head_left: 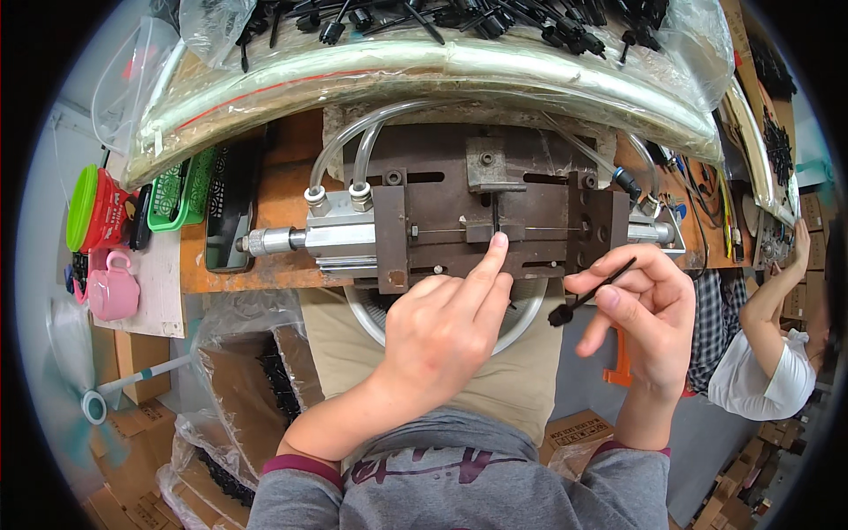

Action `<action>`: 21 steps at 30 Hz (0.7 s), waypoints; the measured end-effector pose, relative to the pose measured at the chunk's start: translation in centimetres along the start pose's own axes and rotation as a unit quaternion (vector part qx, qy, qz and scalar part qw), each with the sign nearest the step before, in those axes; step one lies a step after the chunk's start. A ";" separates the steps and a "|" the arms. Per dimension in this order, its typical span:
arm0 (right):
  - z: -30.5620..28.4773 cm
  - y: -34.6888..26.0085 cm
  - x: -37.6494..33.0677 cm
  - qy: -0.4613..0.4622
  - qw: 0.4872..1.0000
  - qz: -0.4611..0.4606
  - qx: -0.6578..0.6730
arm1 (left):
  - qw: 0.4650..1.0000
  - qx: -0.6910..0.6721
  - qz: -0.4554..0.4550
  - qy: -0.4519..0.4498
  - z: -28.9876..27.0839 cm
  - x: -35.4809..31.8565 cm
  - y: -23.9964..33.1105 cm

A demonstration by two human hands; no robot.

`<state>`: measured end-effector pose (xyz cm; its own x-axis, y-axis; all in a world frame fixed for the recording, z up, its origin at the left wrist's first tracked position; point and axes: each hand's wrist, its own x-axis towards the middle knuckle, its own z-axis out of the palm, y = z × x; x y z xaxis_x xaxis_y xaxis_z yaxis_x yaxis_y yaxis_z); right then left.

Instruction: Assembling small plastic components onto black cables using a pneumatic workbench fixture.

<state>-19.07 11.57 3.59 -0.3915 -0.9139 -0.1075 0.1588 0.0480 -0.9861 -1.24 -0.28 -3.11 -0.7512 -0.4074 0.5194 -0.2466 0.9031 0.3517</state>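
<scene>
My left hand reaches over the brown metal fixture with its index finger stretched out and the other fingers partly bent. That fingertip touches the lower end of a thin black plastic rod at the fixture's middle block. Between thumb and fingers, my right hand pinches a black plastic stem with a wider head, held tilted in the air right of the fixture, head down-left. Silver air cylinders flank the fixture, a left one and a right one.
Many black stemmed parts lie on a plastic-wrapped ledge beyond the fixture. Clear hoses arch behind it. At left stand a green basket and a pink cup; lined cartons sit below. Another person works at right.
</scene>
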 end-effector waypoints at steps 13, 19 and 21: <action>3.5 -1.2 4.2 -0.072 0.993 0.015 0.096 | 0.965 -0.249 0.001 0.088 -4.4 1.0 0.8; 0.9 -5.6 14.7 0.112 0.739 -0.415 -0.519 | 0.990 -0.112 -0.058 0.057 -2.8 0.5 1.0; 2.4 -7.4 16.8 0.090 0.694 -0.368 -0.613 | 0.996 -0.070 -0.034 0.041 -1.5 -0.2 0.6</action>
<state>-24.68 -5.12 9.40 -0.0827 -0.8128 0.5767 -0.9905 0.0034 -0.1372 -0.30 0.13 -1.89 -0.6820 -0.4819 0.5501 -0.2031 0.8474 0.4905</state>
